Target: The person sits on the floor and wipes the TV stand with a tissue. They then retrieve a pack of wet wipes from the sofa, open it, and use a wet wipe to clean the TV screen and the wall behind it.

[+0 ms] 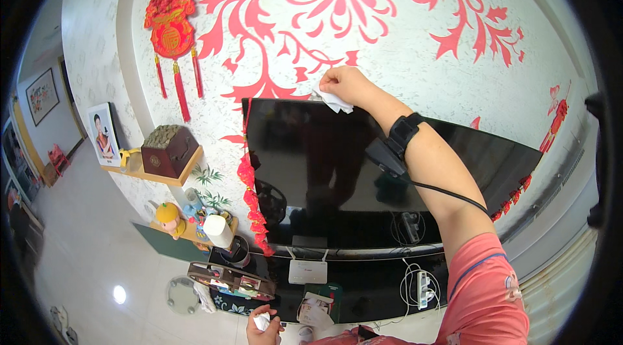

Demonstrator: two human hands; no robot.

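Note:
My right hand (348,85) pinches a crumpled white tissue (335,101) at the top edge of a large black television (311,150). That arm reaches up across the right part of the screen, with a black strapped device (396,145) and its cable on the wrist. Low in the view, in front of the TV stand (370,272), my left hand (264,328) is closed around a small wad of white tissue (262,321). The dark screen reflects a standing figure. My forearm hides part of the television's top edge and right side.
A white router (308,271) and a white power strip (423,290) with looped cables lie on the stand. Red hanging ornaments (250,189) drape the television's left edge. Wall shelves at left hold a wooden box (168,155), a framed photo (103,135) and figurines (169,221).

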